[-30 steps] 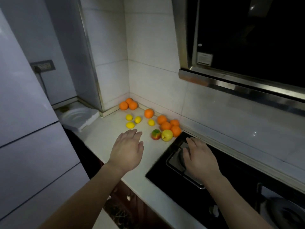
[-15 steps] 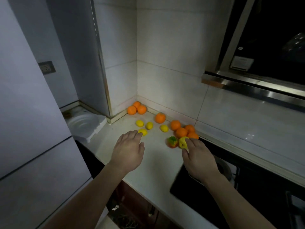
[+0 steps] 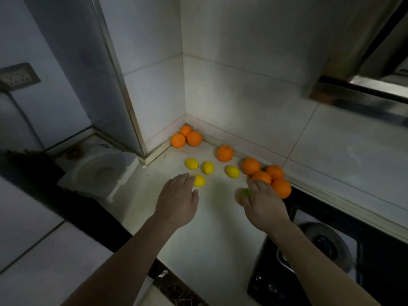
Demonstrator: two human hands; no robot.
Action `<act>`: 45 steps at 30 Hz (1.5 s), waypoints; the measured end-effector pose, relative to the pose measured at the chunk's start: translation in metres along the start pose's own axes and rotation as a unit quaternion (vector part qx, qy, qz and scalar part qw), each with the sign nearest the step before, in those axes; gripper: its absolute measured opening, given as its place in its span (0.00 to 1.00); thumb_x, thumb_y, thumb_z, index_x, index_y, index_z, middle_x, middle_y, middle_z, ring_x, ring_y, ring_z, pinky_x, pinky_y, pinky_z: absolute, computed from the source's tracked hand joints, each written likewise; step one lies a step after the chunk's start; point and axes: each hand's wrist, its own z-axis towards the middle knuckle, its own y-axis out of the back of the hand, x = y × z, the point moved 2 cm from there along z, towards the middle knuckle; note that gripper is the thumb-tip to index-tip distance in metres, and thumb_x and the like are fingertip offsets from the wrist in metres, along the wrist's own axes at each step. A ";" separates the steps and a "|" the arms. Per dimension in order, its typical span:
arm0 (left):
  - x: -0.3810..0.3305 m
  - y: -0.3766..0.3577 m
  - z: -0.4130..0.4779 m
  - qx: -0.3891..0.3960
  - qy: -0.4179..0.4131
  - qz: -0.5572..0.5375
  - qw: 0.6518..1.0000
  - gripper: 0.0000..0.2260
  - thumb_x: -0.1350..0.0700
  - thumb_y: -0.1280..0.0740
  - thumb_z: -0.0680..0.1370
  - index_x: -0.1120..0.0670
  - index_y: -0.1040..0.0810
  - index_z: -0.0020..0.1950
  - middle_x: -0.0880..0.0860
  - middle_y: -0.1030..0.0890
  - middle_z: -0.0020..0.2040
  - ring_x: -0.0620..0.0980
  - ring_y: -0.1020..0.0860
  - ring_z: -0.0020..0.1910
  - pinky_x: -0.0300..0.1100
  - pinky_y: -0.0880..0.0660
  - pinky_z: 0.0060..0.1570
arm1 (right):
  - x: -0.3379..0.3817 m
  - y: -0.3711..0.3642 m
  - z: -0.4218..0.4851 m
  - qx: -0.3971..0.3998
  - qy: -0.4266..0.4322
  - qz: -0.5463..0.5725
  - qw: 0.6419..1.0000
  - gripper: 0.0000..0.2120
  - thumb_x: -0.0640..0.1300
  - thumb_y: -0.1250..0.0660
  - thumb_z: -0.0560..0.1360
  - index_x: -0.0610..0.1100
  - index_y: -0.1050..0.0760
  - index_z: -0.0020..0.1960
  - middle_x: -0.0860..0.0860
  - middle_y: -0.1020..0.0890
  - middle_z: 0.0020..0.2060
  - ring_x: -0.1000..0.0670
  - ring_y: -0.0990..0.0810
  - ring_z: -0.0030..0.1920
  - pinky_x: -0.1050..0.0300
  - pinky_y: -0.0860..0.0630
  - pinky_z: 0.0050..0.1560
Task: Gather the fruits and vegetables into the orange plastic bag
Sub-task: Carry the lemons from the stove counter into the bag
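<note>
Fruit lies on the pale countertop [image 3: 198,235] near the tiled corner. Three oranges [image 3: 186,138] sit in the corner, a single orange [image 3: 224,153] is by the wall, and several more oranges [image 3: 265,175] cluster at the right. Several lemons [image 3: 208,167] lie in the middle. My left hand [image 3: 176,202] hovers palm down with straight fingers, its tips at the nearest lemon [image 3: 199,180]. My right hand [image 3: 262,204] lies flat over a red-green apple [image 3: 242,194], which shows blurred at its left edge. No orange bag is in view.
A white foam tray [image 3: 97,175] sits on a lower ledge at the left. A black gas cooktop [image 3: 331,250] fills the lower right, with a range hood [image 3: 364,93] above it. A pale fridge door stands at the far left, beside a wall socket [image 3: 17,76].
The view has swung left and down toward the corner. My right hand moved from the cooktop to the apples and now covers the yellow one. My left hand reached forward to a lemon.
</note>
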 end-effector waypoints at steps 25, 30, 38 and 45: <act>0.074 -0.178 0.137 0.141 0.049 -0.034 0.988 0.25 0.51 0.30 0.72 0.53 0.29 0.68 0.54 0.27 0.65 0.55 0.29 0.65 0.49 0.25 0.57 | -0.073 -0.163 0.194 0.166 -0.039 0.001 0.985 0.29 0.54 0.42 0.79 0.43 0.44 0.76 0.42 0.39 0.73 0.41 0.37 0.71 0.48 0.34 0.67; 0.079 -0.185 0.139 0.146 0.051 -0.040 0.987 0.23 0.53 0.31 0.72 0.51 0.29 0.67 0.51 0.27 0.64 0.53 0.29 0.63 0.49 0.22 0.52 | -0.077 -0.175 0.197 0.172 -0.034 0.010 0.984 0.30 0.49 0.40 0.78 0.45 0.46 0.76 0.43 0.39 0.73 0.41 0.38 0.71 0.45 0.34 0.69; 0.076 -0.183 0.139 0.134 0.055 -0.066 0.987 0.20 0.53 0.31 0.73 0.50 0.28 0.65 0.50 0.26 0.60 0.51 0.27 0.58 0.47 0.23 0.48 | -0.078 -0.172 0.198 0.148 -0.033 0.021 0.988 0.30 0.36 0.39 0.78 0.45 0.46 0.76 0.46 0.40 0.74 0.44 0.39 0.72 0.53 0.39 0.70; 0.065 -0.154 0.135 0.113 0.054 -0.048 0.991 0.20 0.51 0.31 0.74 0.50 0.28 0.65 0.50 0.26 0.59 0.52 0.27 0.57 0.47 0.24 0.47 | -0.066 -0.151 0.188 0.106 -0.019 0.037 0.994 0.27 0.37 0.38 0.76 0.42 0.40 0.74 0.44 0.34 0.71 0.42 0.32 0.67 0.52 0.34 0.66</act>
